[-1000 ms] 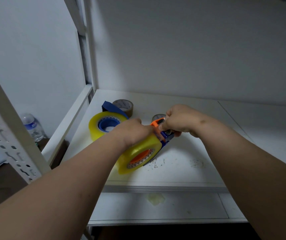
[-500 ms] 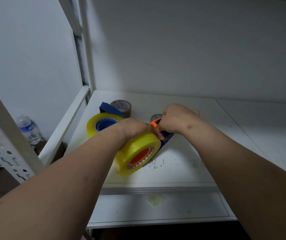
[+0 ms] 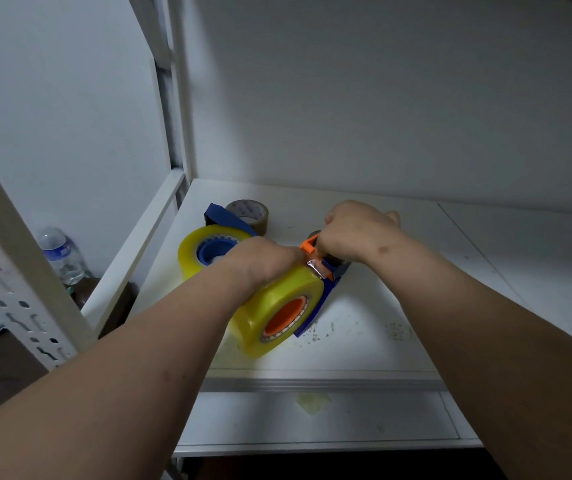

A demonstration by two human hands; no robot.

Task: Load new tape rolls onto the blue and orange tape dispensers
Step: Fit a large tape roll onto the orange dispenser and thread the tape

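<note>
- My left hand (image 3: 263, 259) lies over the top of the near yellow tape roll (image 3: 277, 306), fingers curled down its far side, steadying it. The roll already sits on the orange hub of the orange dispenser (image 3: 308, 245), standing on edge on the white shelf (image 3: 364, 348) with its open face turned toward me and to the right.
- My right hand (image 3: 357, 233) is clenched at the dispenser's far end, just right of the left hand, pinching what looks like the loose tape end (image 3: 315, 268) by the orange cutter piece. The fingertips are hidden, so I cannot confirm the exact hold.
- The key relation: the tape end lies in the narrow gap between the two hands, at the far upper edge of the roll. The dispenser's long axis runs from near-left to far-right. The right hand is the nearer one to the cutter; the left is nearer the roll body.
- In my judgement, the step in hand is drawing the tape off the roll and across the cutter, away from me to the right, while the left hand holds the roll against turning off line.
- The blue dispenser (image 3: 218, 251) lies to the far left, touching my left wrist area, with a second yellow roll (image 3: 191, 254) already seated on it.
- A brown tape roll (image 3: 250, 214) lies flat behind it.
</note>
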